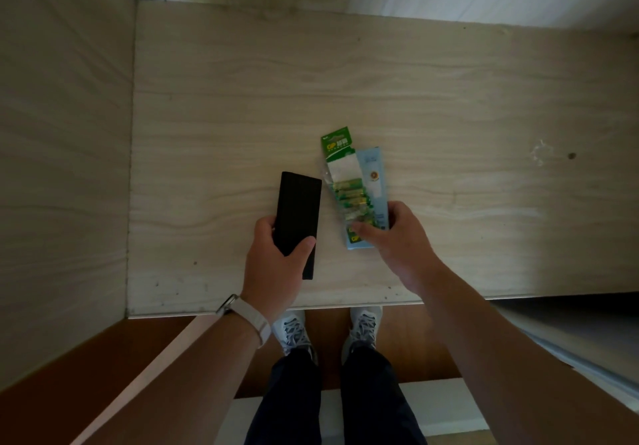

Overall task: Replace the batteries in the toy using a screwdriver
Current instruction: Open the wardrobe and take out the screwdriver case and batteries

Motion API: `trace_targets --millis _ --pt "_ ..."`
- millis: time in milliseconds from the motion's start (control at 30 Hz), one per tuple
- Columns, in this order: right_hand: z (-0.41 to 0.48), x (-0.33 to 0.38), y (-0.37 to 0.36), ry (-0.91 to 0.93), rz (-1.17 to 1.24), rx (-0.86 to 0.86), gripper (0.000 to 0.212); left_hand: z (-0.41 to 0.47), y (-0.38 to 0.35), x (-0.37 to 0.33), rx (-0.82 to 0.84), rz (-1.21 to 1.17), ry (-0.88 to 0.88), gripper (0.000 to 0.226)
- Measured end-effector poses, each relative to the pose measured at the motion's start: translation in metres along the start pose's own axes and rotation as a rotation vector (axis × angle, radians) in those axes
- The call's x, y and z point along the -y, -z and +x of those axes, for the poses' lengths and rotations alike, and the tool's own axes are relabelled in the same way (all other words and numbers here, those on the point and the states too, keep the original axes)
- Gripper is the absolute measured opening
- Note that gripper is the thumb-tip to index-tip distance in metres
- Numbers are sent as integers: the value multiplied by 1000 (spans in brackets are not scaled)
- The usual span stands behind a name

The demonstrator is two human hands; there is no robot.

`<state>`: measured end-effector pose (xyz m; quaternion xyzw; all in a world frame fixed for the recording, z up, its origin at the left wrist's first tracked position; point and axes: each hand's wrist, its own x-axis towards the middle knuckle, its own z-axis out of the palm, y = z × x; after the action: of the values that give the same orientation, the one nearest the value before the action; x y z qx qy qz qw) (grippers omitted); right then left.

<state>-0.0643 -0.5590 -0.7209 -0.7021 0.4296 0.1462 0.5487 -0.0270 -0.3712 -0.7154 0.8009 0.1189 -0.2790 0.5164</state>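
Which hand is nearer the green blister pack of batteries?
Right. The right hand grips the green blister pack of batteries at its near end; the left hand holds the black rectangular case beside it.

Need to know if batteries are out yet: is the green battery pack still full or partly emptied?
Partly emptied, apparently: the green battery pack shows bare white card above the remaining batteries. The right hand covers its lower end, so no count.

Bare forearms, pale wristband [249,320] on left wrist, dark trousers [332,399], grey-white trainers [294,332]
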Motion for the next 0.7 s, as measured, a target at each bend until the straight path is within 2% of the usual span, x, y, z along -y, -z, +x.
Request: trace_targets --millis 367,700 --pt "-35 26 18 96 72 46 34 -32 20 -29 -96 -61 2 39" --pt "-144 103 74 309 81 184 31 -144 54 -120 -305 -134 -49 40"
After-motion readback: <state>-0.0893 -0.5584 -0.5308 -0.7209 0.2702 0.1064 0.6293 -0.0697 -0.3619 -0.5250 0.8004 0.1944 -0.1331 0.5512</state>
